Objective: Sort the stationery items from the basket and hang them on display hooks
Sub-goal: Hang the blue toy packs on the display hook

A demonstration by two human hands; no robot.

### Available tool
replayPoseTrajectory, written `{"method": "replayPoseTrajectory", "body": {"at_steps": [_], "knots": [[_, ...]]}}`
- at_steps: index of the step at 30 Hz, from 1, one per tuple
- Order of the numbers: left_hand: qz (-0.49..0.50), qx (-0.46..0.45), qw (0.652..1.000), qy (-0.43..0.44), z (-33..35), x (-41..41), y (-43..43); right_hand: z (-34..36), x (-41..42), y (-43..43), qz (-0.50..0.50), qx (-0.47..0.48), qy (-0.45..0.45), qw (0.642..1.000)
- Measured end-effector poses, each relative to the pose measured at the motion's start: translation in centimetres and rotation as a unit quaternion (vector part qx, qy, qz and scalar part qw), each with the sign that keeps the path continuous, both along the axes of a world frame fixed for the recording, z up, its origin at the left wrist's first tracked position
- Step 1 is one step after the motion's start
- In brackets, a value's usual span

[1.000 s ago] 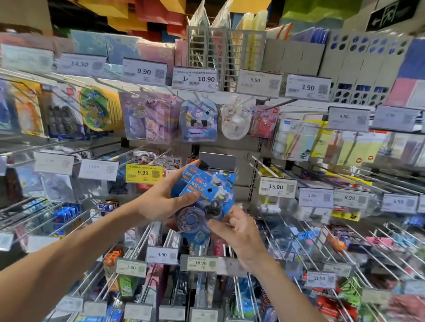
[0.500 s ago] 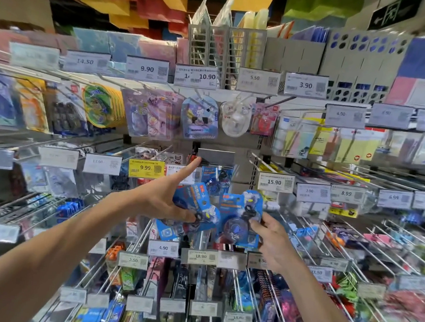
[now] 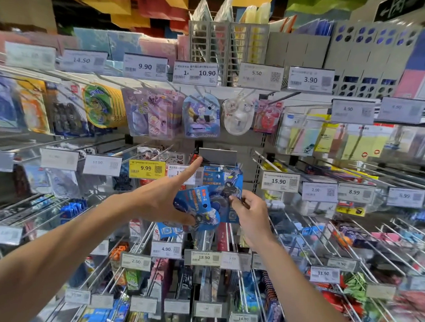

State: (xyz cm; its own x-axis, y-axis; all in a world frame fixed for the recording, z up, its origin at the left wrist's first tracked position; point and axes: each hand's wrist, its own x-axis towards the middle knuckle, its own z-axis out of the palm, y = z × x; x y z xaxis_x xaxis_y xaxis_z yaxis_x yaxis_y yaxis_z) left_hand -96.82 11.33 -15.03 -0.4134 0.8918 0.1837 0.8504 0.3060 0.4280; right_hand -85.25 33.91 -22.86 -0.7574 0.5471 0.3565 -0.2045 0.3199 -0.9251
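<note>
bright, even shop light falls from above onto the racks, leaving only faint, soft shadows. the middle of the frame is sharp, and the 9.90 price tag [image 3: 145,67] reads cleanly. toward the left, right and lower edges the display hooks [image 3: 300,235] smear into blur. the wide lens bows the rows. the upper left corner is dim.

Lower pack [image 3: 195,200] left of upper pack [image 3: 220,182]

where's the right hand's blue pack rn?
Head view, centre: right hand pinches the blue pack under the blank grey tag holder, left of the 15.90 tag, beside the second pack in the left hand.
</note>
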Motion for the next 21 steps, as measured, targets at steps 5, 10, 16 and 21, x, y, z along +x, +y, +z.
{"method": "replayPoseTrajectory", "body": {"at_steps": [5, 10, 16, 21], "knots": [[0.006, 0.016, 1.0, 0.026, -0.5, -0.5, 0.3, -0.2, -0.2, 0.2, -0.036, -0.031, 0.018, 0.999], [0.005, 0.03, 0.998, 0.06, -1.1, -1.3, 0.4, -0.6, -0.3, 0.2, -0.075, -0.005, 0.013, 0.997], [0.012, 0.039, 0.996, 0.075, -1.8, -1.6, 0.5, -0.2, -3.5, 1.2, -0.14, 0.022, -0.097, 0.985], [-0.01, 0.058, 0.996, 0.064, -2.2, -1.6, 0.7, 0.1, -7.0, 2.6, -0.176, -0.047, -0.194, 0.964]]}}
